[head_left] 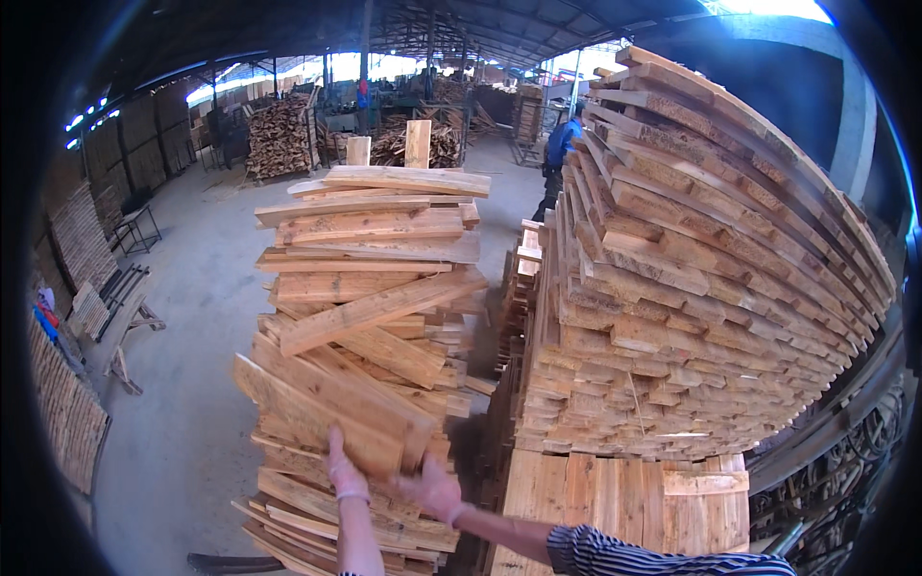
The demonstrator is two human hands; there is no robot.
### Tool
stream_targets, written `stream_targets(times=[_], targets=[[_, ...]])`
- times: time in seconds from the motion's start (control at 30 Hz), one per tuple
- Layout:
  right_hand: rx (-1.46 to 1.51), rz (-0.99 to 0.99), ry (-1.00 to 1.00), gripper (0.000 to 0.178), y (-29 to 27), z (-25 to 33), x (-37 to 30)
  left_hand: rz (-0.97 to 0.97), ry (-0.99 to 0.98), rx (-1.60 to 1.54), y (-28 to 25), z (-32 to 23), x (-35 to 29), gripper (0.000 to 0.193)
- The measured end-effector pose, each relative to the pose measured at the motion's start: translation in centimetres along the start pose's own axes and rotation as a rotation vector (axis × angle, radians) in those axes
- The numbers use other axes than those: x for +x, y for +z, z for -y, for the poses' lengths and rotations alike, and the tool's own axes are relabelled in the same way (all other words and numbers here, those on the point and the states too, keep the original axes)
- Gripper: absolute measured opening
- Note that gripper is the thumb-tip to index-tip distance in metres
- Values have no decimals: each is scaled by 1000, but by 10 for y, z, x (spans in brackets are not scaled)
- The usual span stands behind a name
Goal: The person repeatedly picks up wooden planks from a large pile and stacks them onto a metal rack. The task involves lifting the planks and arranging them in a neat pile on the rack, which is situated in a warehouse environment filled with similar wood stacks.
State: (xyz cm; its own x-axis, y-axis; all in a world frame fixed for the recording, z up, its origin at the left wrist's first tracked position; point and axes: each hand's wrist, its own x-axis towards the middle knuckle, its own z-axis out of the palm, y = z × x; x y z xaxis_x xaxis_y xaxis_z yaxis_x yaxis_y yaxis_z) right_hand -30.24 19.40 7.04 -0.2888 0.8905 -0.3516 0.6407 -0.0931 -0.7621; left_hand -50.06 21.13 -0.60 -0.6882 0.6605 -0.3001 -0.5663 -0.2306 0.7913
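Observation:
Two wide wooden boards (322,408) lie slantwise, one partly over the other, above the near part of a loose stack of boards (375,230). My left hand (347,470) is closed on their near long edge, its fingers partly hidden by the wood. At their right end, my right hand (437,492) grips the end faces, somewhat blurred. Both hands look covered by thin pinkish gloves. Just beyond, another board (384,309) crosses the stack at an angle, over several boards laid roughly side to side.
A tall stack of planks (691,259) rises close on the right, with a lower plank surface (586,499) before it. A person in blue (562,144) stands behind it. On the left are a concrete floor (182,326) and a low bench (125,326); a woodpile (281,137) stands farther back.

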Motion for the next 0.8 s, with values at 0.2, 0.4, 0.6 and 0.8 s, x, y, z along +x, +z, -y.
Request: stream_targets(times=[0.2, 0.4, 0.6, 0.8], targets=[[1017, 1215, 68, 74, 41, -132, -17, 105, -267, 242, -101, -46, -87, 95], [553, 1434, -313, 61, 37, -183, -13, -52, -298, 204, -134, -4, -167, 100], [962, 1106, 301, 90, 1, -109, -41, -111, -492, -51, -122, 14, -269, 84], [652, 1309, 594, 61, 19, -115, -85, -265, -331, 174, -136, 3, -343, 78]])
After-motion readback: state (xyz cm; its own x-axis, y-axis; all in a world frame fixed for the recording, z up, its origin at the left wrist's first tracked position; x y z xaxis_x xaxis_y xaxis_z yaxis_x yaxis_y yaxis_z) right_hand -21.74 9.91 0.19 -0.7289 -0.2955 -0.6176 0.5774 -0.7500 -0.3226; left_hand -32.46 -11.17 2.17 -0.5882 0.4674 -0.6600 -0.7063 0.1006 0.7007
